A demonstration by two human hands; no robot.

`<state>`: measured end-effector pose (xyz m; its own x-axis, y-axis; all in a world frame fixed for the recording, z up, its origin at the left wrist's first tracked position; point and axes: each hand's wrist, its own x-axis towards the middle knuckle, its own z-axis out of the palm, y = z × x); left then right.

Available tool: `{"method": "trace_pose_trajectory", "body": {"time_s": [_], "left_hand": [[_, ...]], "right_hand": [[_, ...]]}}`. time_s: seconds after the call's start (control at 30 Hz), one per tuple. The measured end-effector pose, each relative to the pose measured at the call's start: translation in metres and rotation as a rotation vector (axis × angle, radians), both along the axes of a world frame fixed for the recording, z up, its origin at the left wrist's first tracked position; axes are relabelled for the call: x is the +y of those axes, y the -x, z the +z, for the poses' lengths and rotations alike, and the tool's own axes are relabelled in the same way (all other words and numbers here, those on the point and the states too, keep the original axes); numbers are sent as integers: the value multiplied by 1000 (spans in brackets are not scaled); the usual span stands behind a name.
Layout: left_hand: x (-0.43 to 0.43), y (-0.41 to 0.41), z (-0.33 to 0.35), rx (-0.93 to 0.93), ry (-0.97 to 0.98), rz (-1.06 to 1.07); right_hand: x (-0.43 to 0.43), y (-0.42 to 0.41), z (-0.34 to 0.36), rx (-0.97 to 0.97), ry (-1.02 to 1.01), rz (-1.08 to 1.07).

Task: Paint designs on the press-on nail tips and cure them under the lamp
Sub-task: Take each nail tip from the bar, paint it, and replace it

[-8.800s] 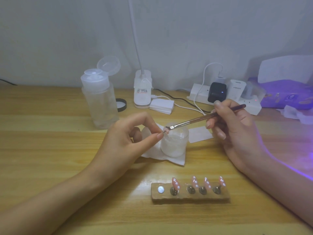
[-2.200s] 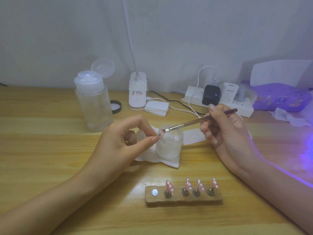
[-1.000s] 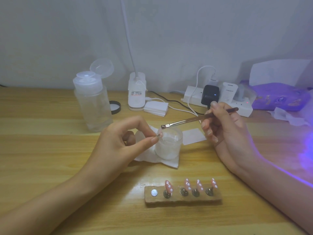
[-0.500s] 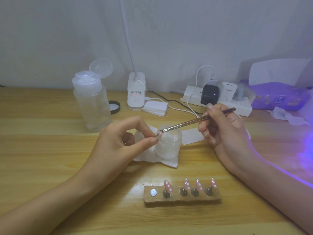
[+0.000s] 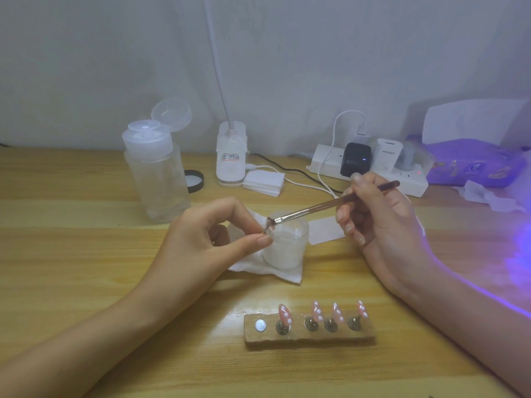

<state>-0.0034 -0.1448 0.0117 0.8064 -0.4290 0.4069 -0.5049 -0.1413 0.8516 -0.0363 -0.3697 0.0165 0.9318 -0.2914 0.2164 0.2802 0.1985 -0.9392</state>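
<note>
My left hand (image 5: pixel 211 239) pinches a small nail tip (image 5: pixel 266 226) between thumb and forefinger, just left of a small white jar (image 5: pixel 286 244). My right hand (image 5: pixel 379 216) grips a thin brush (image 5: pixel 330 203) like a pen, and its bristle end touches the pinched tip. Near the table's front edge lies a brown holder block (image 5: pixel 310 333) carrying several pink nail tips with white dots (image 5: pixel 317 310) on metal stands, plus one bare stand at its left end. Purple light (image 5: pixel 520 245) falls in from the right; the curing lamp itself is out of view.
The jar stands on a white wipe (image 5: pixel 258 267). Behind are a clear pump bottle (image 5: pixel 156 173) with its lid flipped up, a black jar lid (image 5: pixel 194 180), a desk lamp base (image 5: pixel 231 153), a stack of pads (image 5: pixel 264 182), a power strip (image 5: pixel 367 168) with cables and a purple pack (image 5: pixel 474 162).
A second ago the brush was lifted away from the tip; it came back down and its bristles touch the pinched tip again. My left hand has stayed in place.
</note>
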Motion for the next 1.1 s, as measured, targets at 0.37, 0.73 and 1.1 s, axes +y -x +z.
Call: {"method": "trace_pose_trajectory", "body": {"time_s": [0.37, 0.73, 1.1], "left_hand": [[-1, -1, 0, 3, 3, -1], [-1, -1, 0, 9, 4, -2], [1, -2, -3, -3, -11, -19]], "right_hand": [[0, 0, -1, 13, 21, -40], [0, 0, -1, -32, 31, -7], [-2, 0, -2, -41, 69, -42]]}}
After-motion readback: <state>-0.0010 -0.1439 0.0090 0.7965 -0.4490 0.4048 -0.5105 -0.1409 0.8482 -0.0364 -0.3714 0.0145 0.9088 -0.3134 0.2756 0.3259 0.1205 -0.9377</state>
